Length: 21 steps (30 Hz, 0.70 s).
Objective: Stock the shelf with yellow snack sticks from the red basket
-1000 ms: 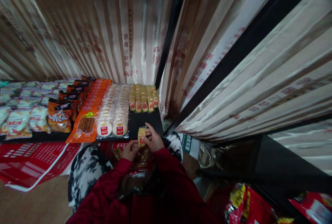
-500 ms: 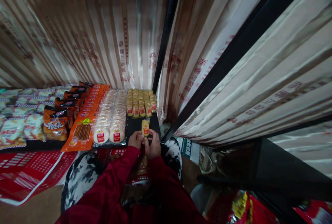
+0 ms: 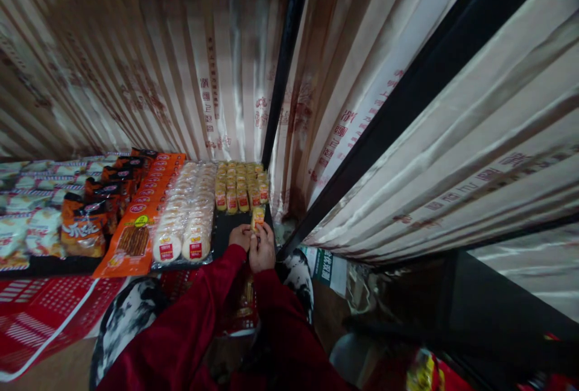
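Note:
A small yellow wrapped snack packet [image 3: 257,218] with a red and white label stands upright on the dark shelf [image 3: 222,235]. My right hand [image 3: 263,250] pinches it from the right and below. The fingers of my left hand [image 3: 240,236] are closed at its lower left edge, partly hidden by the packet and my right hand. Just behind are tight rows of matching yellow packets [image 3: 232,200]. To the left lie two rows of round white wrapped crackers [image 3: 198,245], overlapping one another.
Further left are orange flat snack bags [image 3: 131,246], orange-and-black bags [image 3: 82,228] and white snack bags [image 3: 45,231]. A red basket [image 3: 40,312] sits below the shelf edge. Black posts [image 3: 288,59] and pleated, printed curtains [image 3: 235,77] rise behind and to the right. Red-yellow packages [image 3: 427,373] lie lower right.
Both hands have moved the yellow packet slightly away from me and to the right, nearer the front row, and it now tilts a little. The camera view has shifted slightly.

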Tool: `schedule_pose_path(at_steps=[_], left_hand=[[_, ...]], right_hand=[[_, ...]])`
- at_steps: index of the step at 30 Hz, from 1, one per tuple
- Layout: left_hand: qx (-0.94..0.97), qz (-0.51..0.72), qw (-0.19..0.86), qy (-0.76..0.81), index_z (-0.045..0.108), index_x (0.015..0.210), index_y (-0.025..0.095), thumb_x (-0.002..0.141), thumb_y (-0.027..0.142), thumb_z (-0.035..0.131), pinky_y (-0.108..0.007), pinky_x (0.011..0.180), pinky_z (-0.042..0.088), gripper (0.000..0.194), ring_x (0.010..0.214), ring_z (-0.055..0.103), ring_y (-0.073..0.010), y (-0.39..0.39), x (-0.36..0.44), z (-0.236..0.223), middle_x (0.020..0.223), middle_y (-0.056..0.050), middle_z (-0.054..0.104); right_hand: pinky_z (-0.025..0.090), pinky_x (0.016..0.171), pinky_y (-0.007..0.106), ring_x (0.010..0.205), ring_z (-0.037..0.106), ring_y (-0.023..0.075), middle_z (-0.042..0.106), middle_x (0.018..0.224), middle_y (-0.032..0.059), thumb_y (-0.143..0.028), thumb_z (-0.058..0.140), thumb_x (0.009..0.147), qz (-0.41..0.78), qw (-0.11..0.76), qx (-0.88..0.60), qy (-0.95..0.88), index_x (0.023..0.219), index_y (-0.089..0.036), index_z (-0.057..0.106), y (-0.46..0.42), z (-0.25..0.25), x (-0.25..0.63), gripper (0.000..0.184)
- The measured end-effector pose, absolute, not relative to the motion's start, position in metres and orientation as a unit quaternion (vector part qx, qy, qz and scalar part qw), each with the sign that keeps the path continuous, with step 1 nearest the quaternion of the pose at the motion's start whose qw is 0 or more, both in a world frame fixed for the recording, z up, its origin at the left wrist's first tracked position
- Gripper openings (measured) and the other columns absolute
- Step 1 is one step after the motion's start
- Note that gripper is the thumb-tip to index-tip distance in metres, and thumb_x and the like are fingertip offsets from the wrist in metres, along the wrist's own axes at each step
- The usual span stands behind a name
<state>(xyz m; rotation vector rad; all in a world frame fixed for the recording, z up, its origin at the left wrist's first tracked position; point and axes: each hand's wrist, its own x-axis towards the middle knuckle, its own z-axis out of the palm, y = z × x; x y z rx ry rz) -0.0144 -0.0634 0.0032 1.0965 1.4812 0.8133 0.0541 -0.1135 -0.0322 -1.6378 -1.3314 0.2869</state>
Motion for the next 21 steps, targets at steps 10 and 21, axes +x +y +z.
schedule_pose_path(at_steps=[10, 21], left_hand=[[0.587, 0.221, 0.422, 0.654, 0.073, 0.092, 0.012, 0.077, 0.017, 0.060, -0.024, 0.075, 0.048, 0.020, 0.084, 0.066, -0.0179, -0.045, 0.001, 0.026, 0.092, -0.011, 0.072], [0.594, 0.246, 0.393, 0.658, 0.069, 0.093, 0.012, 0.081, 0.012, 0.053, -0.018, 0.070, 0.047, 0.020, 0.075, 0.063, -0.0103, -0.032, 0.012, 0.023, 0.087, -0.007, 0.071]], right_hand=[[0.039, 0.100, 0.042, 0.121, 0.043, 0.0244, 0.044, 0.130, 0.0187, -0.021, 0.032, 0.084, 0.073, 0.505, -0.695, -0.506, 0.117, -0.007, 0.057, -0.089, -0.033, 0.057, 0.044], [0.038, 0.102, 0.040, 0.128, 0.038, 0.0224, 0.039, 0.138, 0.0154, -0.016, 0.032, 0.081, 0.089, 0.525, -0.693, -0.485, 0.125, -0.010, 0.050, -0.078, -0.039, 0.061, 0.048]])
